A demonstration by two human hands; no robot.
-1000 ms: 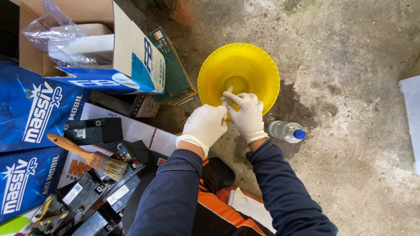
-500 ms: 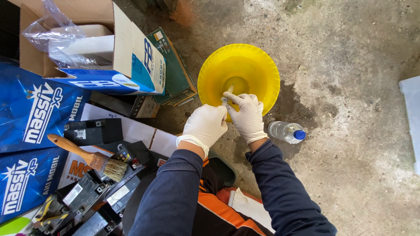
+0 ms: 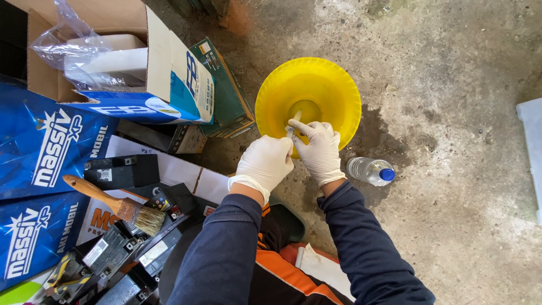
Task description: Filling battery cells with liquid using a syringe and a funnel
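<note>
Left hand [image 3: 264, 164], gloved: fingers curled at yellow basin [image 3: 330, 85] rim, contents hidden. Right hand [image 3: 319, 149]: fingers pinching small pale piece [image 3: 296, 117] over basin, catching drips. Water bottle [image 3: 370, 170] lying beside on floor [image 3: 451, 85].

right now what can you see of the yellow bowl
The yellow bowl is round, wide and glossy, plastic by the look, with fine ribbing on its flared wall and a darker, deeper centre. It stands upright on the stained concrete floor, beside a dark green box. The near rim is hidden behind two white-gloved hands: the left hand and the right hand, which hold a small pale item over it.
</note>
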